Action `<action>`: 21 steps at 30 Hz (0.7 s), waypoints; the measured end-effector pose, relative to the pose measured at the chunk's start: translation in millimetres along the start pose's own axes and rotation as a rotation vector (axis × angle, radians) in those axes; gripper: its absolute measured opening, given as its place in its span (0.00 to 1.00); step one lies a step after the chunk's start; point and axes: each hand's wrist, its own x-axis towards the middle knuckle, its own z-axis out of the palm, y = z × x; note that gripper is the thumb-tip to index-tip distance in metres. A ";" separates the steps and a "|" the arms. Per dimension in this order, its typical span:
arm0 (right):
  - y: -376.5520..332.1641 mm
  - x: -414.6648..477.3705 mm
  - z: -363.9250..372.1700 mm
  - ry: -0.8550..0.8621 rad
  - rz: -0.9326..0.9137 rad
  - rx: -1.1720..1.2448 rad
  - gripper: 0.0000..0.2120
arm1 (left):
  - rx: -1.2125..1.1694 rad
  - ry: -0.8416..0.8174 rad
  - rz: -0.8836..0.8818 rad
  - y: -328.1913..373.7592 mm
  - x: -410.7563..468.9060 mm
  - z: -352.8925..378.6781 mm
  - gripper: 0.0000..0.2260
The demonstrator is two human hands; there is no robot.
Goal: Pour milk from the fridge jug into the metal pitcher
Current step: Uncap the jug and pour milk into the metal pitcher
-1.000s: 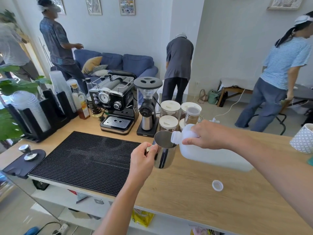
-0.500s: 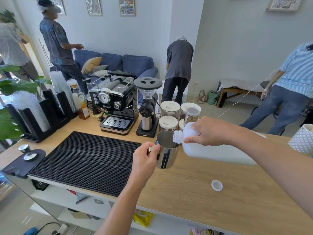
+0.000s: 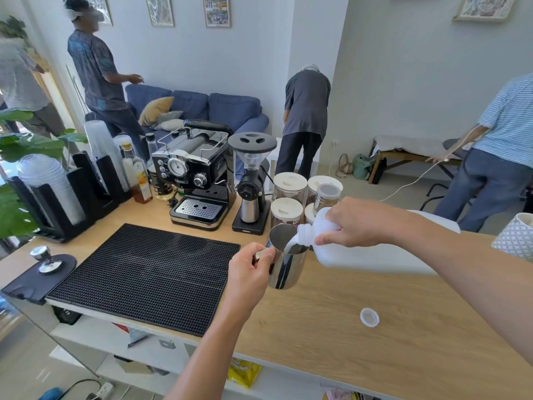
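Observation:
A shiny metal pitcher (image 3: 287,269) stands on the wooden counter (image 3: 331,327), just right of the black mat. My left hand (image 3: 249,271) grips its handle. My right hand (image 3: 356,223) holds the white plastic milk jug (image 3: 369,254) near its neck, tipped on its side with the mouth over the pitcher's rim. A white stream of milk (image 3: 291,245) runs from the mouth into the pitcher. The jug's white cap (image 3: 369,317) lies on the counter to the right.
A black ribbed mat (image 3: 144,272) covers the counter's left part. Behind stand an espresso machine (image 3: 196,180), a grinder (image 3: 252,183) and lidded jars (image 3: 288,186). A patterned cup (image 3: 516,236) sits at the right edge. Several people move about in the room beyond.
The jug has tipped further and its mouth moved over the pitcher's rim; milk now flows into the pitcher. My left hand has stayed on the handle.

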 end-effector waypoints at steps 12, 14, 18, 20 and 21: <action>-0.3 -0.7 -3.3 0.002 -0.007 -0.027 0.26 | 0.003 0.000 0.003 1.6 -1.9 1.7 0.11; -0.4 -1.2 -3.2 0.003 -0.007 -0.033 0.26 | -0.011 -0.006 -0.009 1.4 -2.7 2.1 0.11; -1.1 -1.9 -4.1 -0.007 -0.008 -0.037 0.26 | -0.017 -0.016 -0.013 0.9 -4.6 2.8 0.12; -1.6 -2.5 -5.4 -0.012 -0.010 -0.041 0.25 | -0.023 -0.020 -0.017 1.1 -5.4 3.4 0.11; -1.7 -3.0 -5.9 -0.015 -0.008 -0.040 0.25 | -0.026 -0.020 -0.018 1.2 -5.6 3.7 0.12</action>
